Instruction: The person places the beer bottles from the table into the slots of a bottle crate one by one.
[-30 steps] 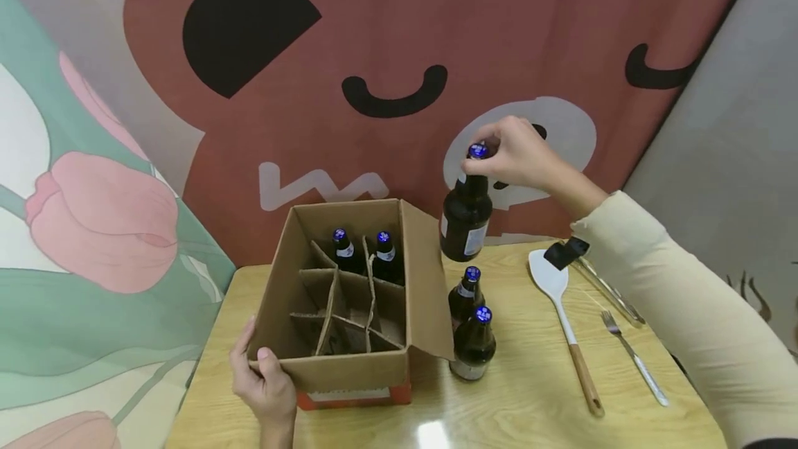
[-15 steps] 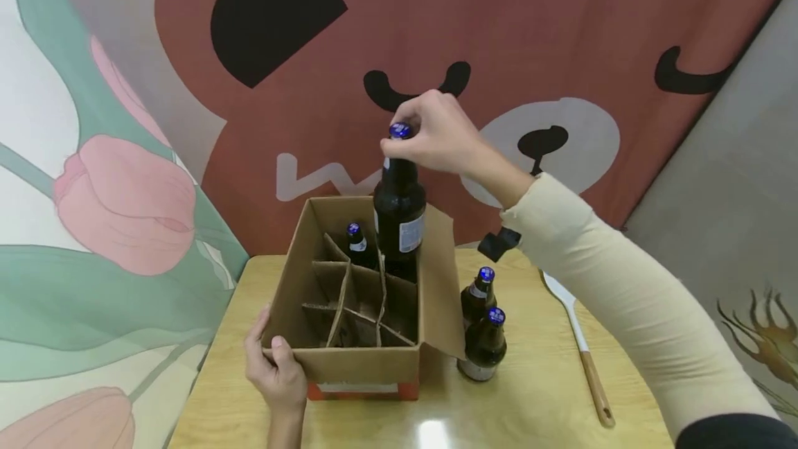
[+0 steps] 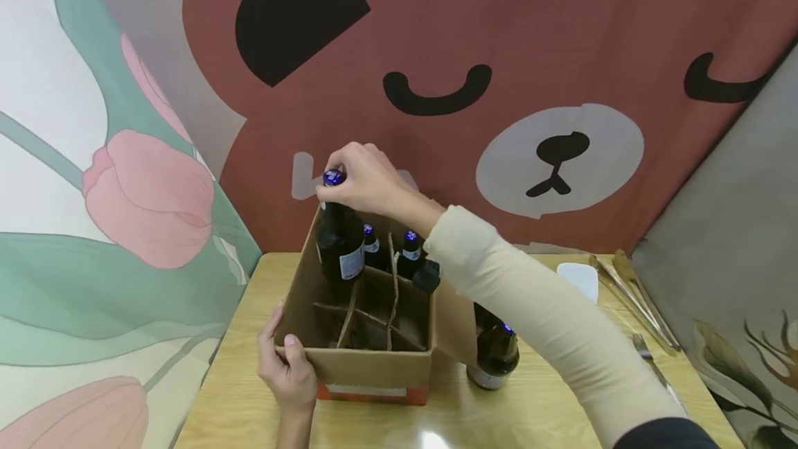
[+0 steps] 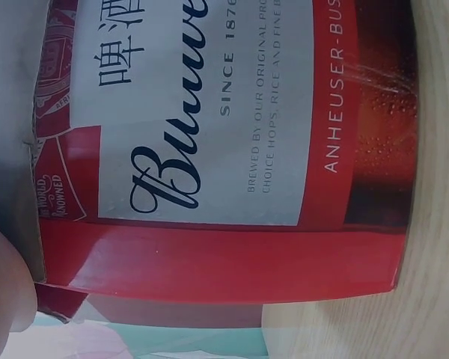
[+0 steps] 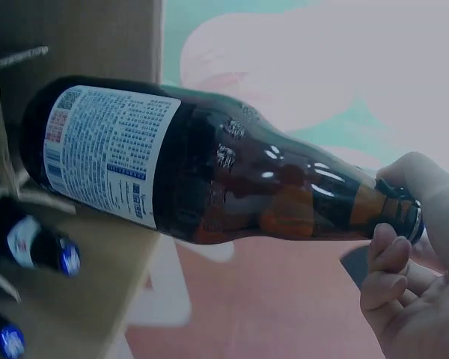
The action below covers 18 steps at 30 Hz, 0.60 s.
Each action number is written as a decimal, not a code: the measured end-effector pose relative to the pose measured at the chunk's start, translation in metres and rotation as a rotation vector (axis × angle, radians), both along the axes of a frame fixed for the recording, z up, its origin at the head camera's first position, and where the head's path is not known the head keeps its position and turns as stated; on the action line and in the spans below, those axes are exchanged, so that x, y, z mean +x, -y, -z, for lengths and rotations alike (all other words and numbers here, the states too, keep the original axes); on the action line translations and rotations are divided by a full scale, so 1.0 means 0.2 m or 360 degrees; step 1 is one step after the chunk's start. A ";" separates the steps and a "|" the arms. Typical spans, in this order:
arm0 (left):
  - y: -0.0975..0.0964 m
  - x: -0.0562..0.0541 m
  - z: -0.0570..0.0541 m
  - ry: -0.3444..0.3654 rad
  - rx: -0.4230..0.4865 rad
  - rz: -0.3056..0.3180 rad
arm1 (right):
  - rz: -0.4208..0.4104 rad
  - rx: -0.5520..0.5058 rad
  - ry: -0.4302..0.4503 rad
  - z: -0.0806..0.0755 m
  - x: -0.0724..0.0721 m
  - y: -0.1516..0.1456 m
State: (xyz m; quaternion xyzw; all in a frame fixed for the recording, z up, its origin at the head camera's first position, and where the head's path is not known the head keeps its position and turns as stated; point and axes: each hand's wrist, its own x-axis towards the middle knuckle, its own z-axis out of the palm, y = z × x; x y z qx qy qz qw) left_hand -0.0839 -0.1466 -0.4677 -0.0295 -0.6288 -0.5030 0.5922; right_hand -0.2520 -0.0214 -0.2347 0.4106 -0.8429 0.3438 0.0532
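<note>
In the head view my right hand [image 3: 377, 186] pinches a brown beer bottle [image 3: 339, 238] by the neck, just under its blue cap. The bottle hangs upright at the box's back-left part, its base down among the cardboard dividers. In the right wrist view the pale printed label of the bottle [image 5: 239, 179] shows. My left hand [image 3: 289, 369] grips the front-left corner of the cardboard beer box [image 3: 374, 369], thumb over the rim. Two capped bottles stand in back compartments: one bottle [image 3: 371, 248] in the middle, another bottle [image 3: 410, 249] at the right.
Right of the box's raised flap [image 3: 455, 321] stands a bottle [image 3: 495, 359], with another partly hidden behind it. Farther right lie a white spatula [image 3: 578, 279], partly under the sleeve, metal tongs [image 3: 636, 296] and a fork [image 3: 651, 362]. A patterned curtain [image 3: 436, 172] hangs behind the table.
My right hand has carried the bottle leftward from beyond the box's right flap, across the back right, to the left compartments, and lowered it. The left hand keeps its grip on the box.
</note>
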 end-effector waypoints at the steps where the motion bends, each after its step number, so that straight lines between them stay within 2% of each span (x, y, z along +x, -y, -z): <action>1: 0.00 -0.01 0.02 0.0004 -0.0002 0.0000 | 0.0003 0.0006 0.0008 0.02 0.00 0.01; 5: 0.00 -0.03 0.08 0.0065 -0.0030 -0.0008 | 0.0021 0.0032 0.0037 0.11 -0.02 0.03; 9: -0.01 -0.02 0.10 0.0112 -0.0046 0.0003 | 0.0021 0.0094 0.0048 0.19 -0.03 0.04; 12: -0.04 -0.02 0.07 0.0098 -0.0039 0.0021 | 0.0003 0.0112 0.0036 0.22 -0.03 0.04; 18: -0.09 0.00 -0.04 0.0057 -0.0049 0.0045 | 0.0003 0.0156 0.0010 0.24 -0.01 0.05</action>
